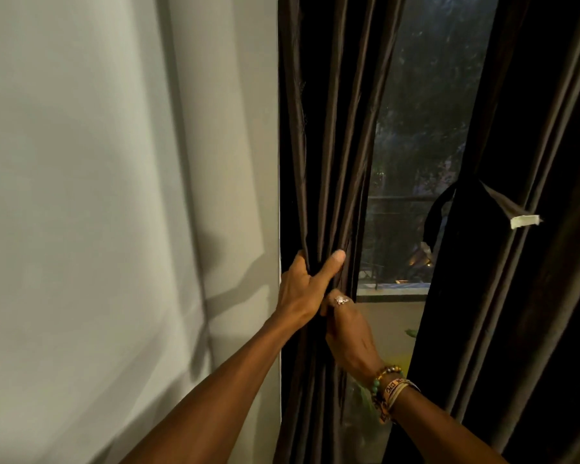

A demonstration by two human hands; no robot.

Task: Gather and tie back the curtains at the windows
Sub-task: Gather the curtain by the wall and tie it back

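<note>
A dark brown left curtain point(329, 128) hangs in bunched folds at the window's left edge. My left hand point(303, 286) grips the gathered folds, thumb wrapped across the front. Just below it, my right hand point(347, 329), with a ring and bead bracelets, also grips the same bundle. The right curtain point(516, 262) hangs bunched on the right side, and a dark tie-back strap point(439, 212) with a pale end tab point(524, 221) is looped around it.
A plain grey wall point(114, 195) fills the left half. Between the curtains the window pane point(416, 145) shows dark foliage and a railing outside. Below the sill sits a pale wall strip with a green leaf at its right.
</note>
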